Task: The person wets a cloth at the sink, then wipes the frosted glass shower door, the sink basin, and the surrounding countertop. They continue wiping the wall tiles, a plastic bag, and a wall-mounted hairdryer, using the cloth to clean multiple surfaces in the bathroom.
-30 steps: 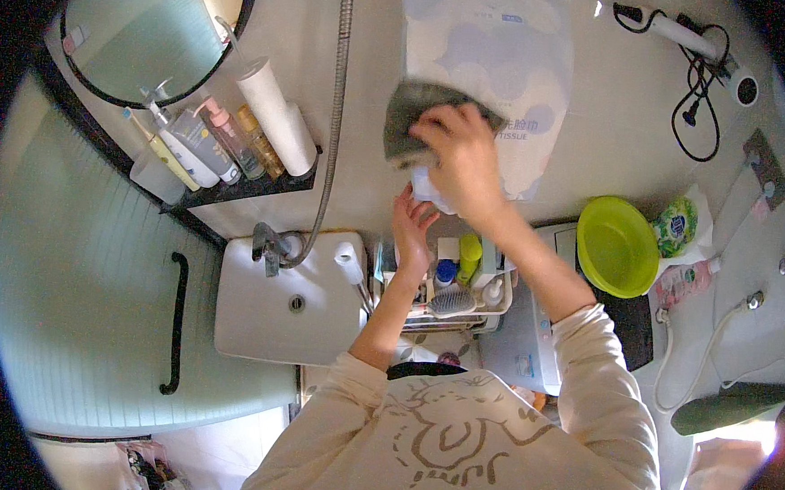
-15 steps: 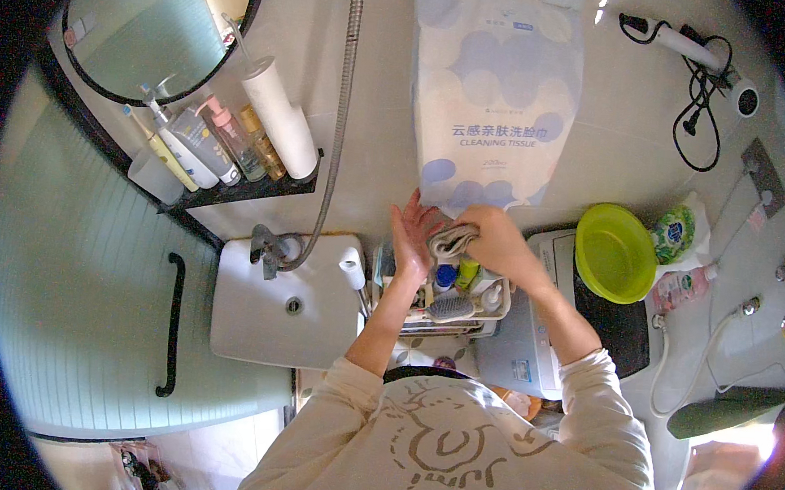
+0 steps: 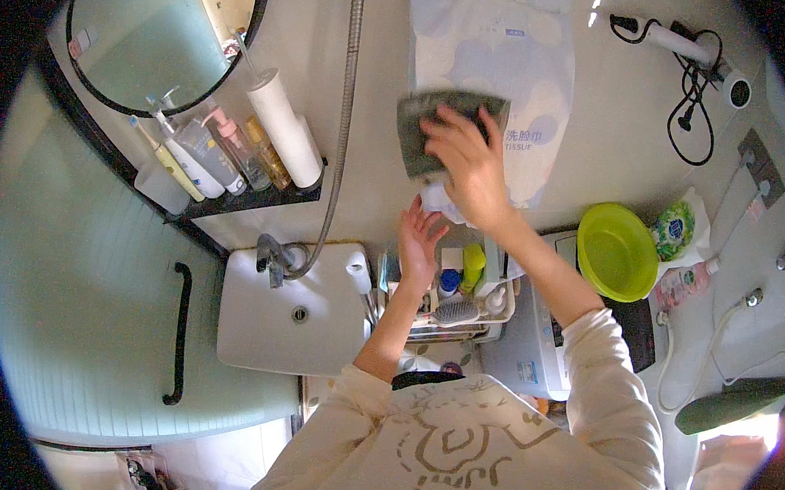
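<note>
- the right hand holds a dark grey cloth, its fingers spread over the near face of it; the cloth is slightly blurred.
- the cloth lies over the lower left part of a tissue pack, which is white with pale blue round shapes and hangs along the wall at the top of the view.
- the left hand is just below the cloth, at the pack's lower left corner, palm partly turned up and fingers pointing upward, a little apart; i cannot tell whether they pinch the corner or only touch it.
- below the hands stands a storage rack with a hairbrush, a green bottle and other small items.
- to the left of the rack is a white sink with a grey faucet at its back; a metal hose runs up the wall from beside the faucet.
- a black corner shelf left of the hose carries bottles and a white roll, under a round mirror.
- to the right, a lime-green basin sits on a grey appliance, beside a pink bottle.
</note>
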A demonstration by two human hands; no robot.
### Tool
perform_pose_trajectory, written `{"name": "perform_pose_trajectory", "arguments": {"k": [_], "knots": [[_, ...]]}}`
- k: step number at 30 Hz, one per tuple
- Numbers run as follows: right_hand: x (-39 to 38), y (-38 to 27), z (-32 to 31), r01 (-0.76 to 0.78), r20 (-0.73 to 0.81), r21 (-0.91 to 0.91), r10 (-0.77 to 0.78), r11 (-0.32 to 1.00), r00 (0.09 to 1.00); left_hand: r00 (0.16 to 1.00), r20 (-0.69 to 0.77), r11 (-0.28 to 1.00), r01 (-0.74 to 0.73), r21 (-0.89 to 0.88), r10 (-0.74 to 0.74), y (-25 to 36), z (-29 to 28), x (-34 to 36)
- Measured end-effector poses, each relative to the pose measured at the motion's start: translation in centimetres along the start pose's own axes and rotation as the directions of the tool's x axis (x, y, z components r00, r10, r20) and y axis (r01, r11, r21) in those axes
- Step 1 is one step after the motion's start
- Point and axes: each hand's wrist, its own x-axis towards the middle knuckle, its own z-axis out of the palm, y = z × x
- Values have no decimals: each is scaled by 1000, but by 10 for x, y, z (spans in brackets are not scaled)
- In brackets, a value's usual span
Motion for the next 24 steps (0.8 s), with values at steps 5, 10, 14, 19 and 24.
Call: {"name": "perform_pose_trajectory", "arguments": {"k": [5,10,14,19,24], "knots": [[-78,-2,6,-64,209,113,40,991,977,993,-117,999,34,12,-32,-1,2,-3],[-144,11,-16,-429,408,338,280,838,869,999,-46,998,23,65,-20,-4,-3,-1],[-157,37,-59,-836,624,480,773,-266,113,996,-43,996,-76,38,78,-8,1,-10],[-115,80,-126,-447,411,822,911,-354,34,970,-210,988,-105,112,127,-24,18,-63],[-51,143,-115,-539,-260,678,850,499,459,991,32,980,-136,146,133,-40,41,-104]]}}
